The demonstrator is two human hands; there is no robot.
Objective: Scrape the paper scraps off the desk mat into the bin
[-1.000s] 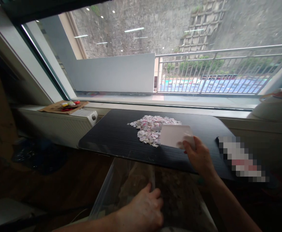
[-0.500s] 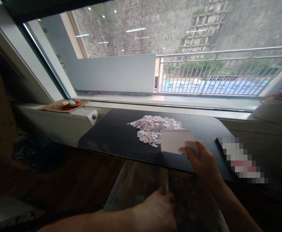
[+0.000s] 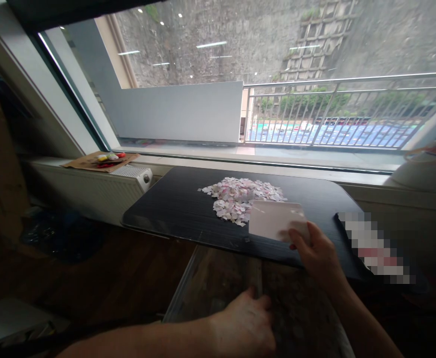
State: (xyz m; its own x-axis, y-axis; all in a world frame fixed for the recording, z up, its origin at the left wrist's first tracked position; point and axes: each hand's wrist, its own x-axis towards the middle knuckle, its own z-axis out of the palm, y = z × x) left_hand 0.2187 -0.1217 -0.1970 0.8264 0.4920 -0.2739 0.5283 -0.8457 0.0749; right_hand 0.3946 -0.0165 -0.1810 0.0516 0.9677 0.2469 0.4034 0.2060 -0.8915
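Observation:
My right hand (image 3: 320,248) is closed around one end of a flat, pale rectangular plate (image 3: 270,219) with rounded corners, like a plastic scraper. It is held over the front of a black tabletop (image 3: 173,211), partly in front of a pile of small pale pink and white paper scraps (image 3: 240,194). Lower down, my left hand (image 3: 246,318) has its fingers curled at a pale upright edge of a clear plastic box (image 3: 203,278) below the table's front edge. Its fingertips are partly hidden. Dim small pieces show inside the box.
A pixelated flat object (image 3: 375,246) lies at the table's right end. Left of the table, a radiator (image 3: 94,184) carries brown cardboard (image 3: 85,161) with small coloured items. A dark plastic bag (image 3: 61,233) sits on the floor. A window runs behind the table.
The pale plate and my right hand have shifted slightly right and down. A small scrap now shows near the table's front edge. My left hand has stayed at the box.

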